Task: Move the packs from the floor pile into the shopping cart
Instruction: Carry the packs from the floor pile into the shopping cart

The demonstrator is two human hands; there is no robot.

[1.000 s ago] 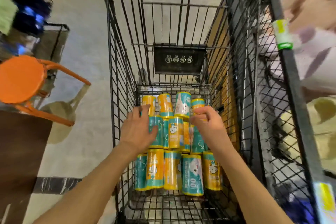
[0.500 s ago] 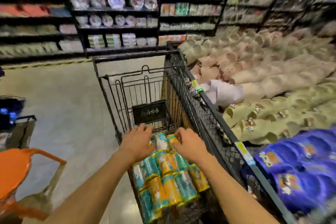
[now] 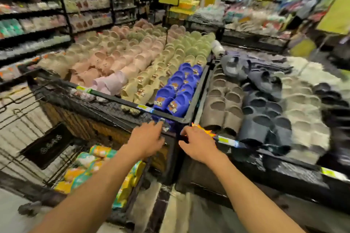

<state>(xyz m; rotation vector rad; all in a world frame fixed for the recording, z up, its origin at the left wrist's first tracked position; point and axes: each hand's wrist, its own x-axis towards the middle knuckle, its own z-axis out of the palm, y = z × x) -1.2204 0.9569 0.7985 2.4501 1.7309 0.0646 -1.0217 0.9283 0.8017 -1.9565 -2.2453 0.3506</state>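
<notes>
**Hands out over the bin corner**

Reaching forward, the left hand [image 3: 146,139] and right hand [image 3: 198,143] hover empty with fingers loosely spread, near the corner of the black display bins [image 3: 186,117] of slippers [image 3: 176,91]. The yellow-and-teal packs [image 3: 91,168] lie inside the shopping cart [image 3: 47,145] at lower left, below the left forearm.

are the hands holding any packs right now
No. Left hand and right hand are empty, fingers relaxed; the packs lie in the cart.

Slipper bins [image 3: 191,108], stocked shelves [image 3: 37,17]
</notes>
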